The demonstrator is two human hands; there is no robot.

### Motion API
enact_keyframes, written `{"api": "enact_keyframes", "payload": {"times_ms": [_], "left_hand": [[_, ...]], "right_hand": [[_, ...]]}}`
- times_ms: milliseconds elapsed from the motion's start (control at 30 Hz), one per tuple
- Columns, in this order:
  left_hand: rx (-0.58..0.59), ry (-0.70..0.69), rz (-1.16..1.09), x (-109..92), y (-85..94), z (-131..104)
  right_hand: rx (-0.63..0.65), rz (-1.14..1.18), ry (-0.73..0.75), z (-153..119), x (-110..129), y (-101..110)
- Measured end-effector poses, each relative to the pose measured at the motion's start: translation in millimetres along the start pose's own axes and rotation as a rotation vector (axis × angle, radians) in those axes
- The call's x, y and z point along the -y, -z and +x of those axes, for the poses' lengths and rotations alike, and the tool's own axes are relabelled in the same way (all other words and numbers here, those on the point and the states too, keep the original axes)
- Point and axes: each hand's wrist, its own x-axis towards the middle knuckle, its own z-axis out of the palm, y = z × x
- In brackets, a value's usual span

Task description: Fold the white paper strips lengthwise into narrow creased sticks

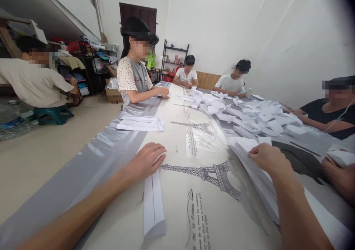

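Observation:
My left hand [149,159] lies over the far end of a folded white paper strip [154,205], its fingers bent and close together, on the cloth printed with Eiffel towers [219,213]. The strip's near end curls up. On the right, my right hand [268,156] pinches the far edge of a stack of white paper sheets [260,179], thumb and fingers pressed together. Several folded strips [141,123] lie side by side beyond my left hand.
A large pile of folded white papers [260,117] covers the far right of the table. Several people sit or stand around it. Another person's hand [340,174] is at the right edge. A green stool [52,114] is on the left.

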Motion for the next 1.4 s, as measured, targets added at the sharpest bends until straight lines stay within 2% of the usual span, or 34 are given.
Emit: {"api": "enact_keyframes", "payload": {"times_ms": [67, 167, 267, 333, 400, 500, 567, 700, 833, 1067, 1233, 1400], "left_hand": [[-0.007, -0.008, -0.029, -3, -0.1, 1], [-0.031, 0.015, -0.086, -6, 1.7, 1], [-0.088, 0.135, -0.192, -12, 7.3, 2], [-0.107, 0.277, -0.349, -17, 13.0, 3], [-0.079, 0.395, -0.627, -24, 19.0, 6], [0.005, 0.462, -1.088, -33, 24.3, 11], [0.045, 0.515, -1.215, -37, 23.7, 13], [0.045, 0.672, -1.106, -36, 15.4, 12], [-0.025, 0.748, -1.011, -26, 6.0, 9], [-0.018, 0.782, -0.981, -21, -4.2, 6], [-0.056, 0.811, -0.931, -17, -7.2, 4], [-0.131, 0.876, -0.925, -18, -2.4, 8]], "right_hand": [[0.027, 0.014, -0.073, -3, 6, 10], [-0.042, 0.036, -0.138, -12, 22, 31], [-0.176, 0.172, -0.041, -29, 51, 49], [-0.32, 0.513, 0.112, -46, 77, 54], [-0.211, 0.742, 0.19, -63, 103, 51], [0.163, 0.996, 0.262, -82, 137, 31], [0.37, 1.079, 0.302, -91, 152, 15], [0.588, 1.179, 0.285, -98, 164, -7], [0.677, 1.198, 0.332, -100, 165, -12], [0.546, 1.052, 0.485, -104, 166, -10], [0.578, 1.051, 0.538, -100, 163, -3], [0.535, 0.874, 0.615, -103, 161, -3]]}}
